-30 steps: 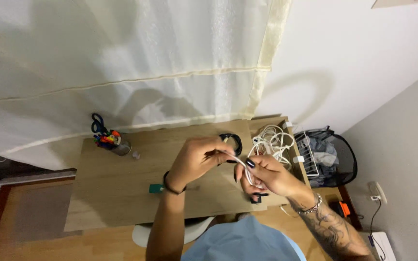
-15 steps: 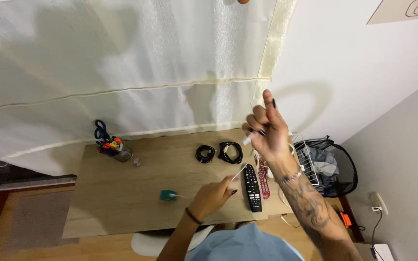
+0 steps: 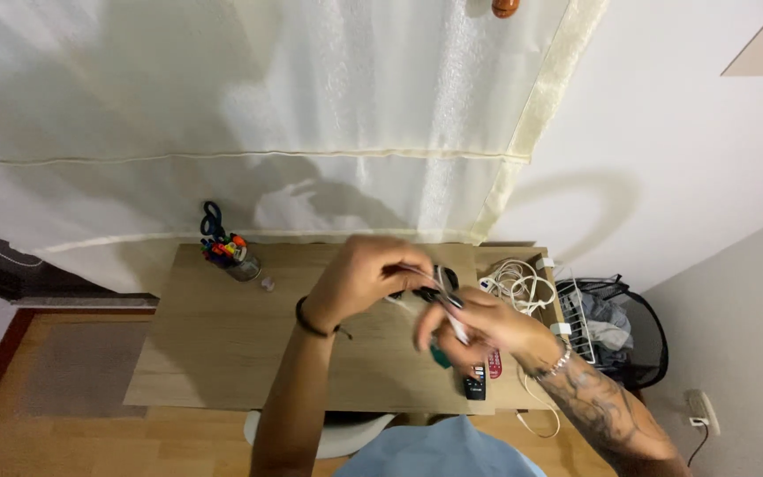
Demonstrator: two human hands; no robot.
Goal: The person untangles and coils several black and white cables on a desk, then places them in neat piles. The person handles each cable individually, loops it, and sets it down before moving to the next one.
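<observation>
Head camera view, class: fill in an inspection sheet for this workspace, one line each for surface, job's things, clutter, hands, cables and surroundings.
Surface: wooden desk, pale top, set against a curtained wall.
Job's things: thin white cable held between both hands; blurred, its ends cannot be told.
Clutter: pen cup with scissors and markers at the back left; black remote and a teal item partly hidden under the right hand.
Hands: left hand and right hand both pinch the cable above the desk.
Cables: tangle of white cords at the desk's right end; black coil behind the hands.
Surroundings: cream curtain; black mesh basket of cloth on the right; wall socket.
</observation>
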